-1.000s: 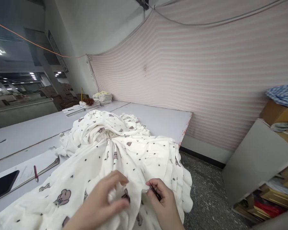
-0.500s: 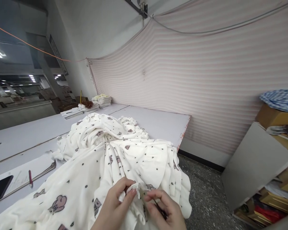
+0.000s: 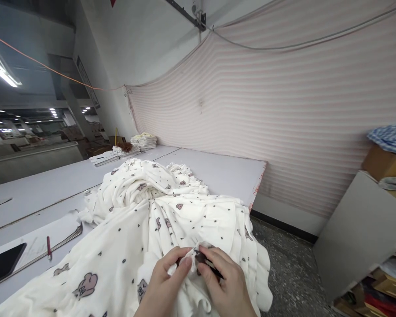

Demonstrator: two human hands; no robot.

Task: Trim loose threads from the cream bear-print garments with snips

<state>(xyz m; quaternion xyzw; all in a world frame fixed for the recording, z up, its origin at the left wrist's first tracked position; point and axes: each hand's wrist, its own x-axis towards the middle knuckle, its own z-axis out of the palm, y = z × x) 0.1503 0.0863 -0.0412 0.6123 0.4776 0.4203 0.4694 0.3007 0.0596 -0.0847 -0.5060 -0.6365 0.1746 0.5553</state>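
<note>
White fabric, printed with small dark marks and pinkish animal figures, lies heaped and gathered in folds over the near part of the table. My left hand pinches a bunched edge of this fabric between thumb and fingers. Close against it, my right hand is closed around a small black tool, with its fingertips at the same bunched edge. Most of the tool is hidden in the palm, so its exact kind does not show.
On the table at left lie a black phone, a red pen and papers. Folded cloth stacks stand farther back. A grey cabinet with a cardboard box is at right.
My right hand has moved left and up to meet the left hand, bringing the black tool to the pinched fabric edge. The view has shifted slightly.
</note>
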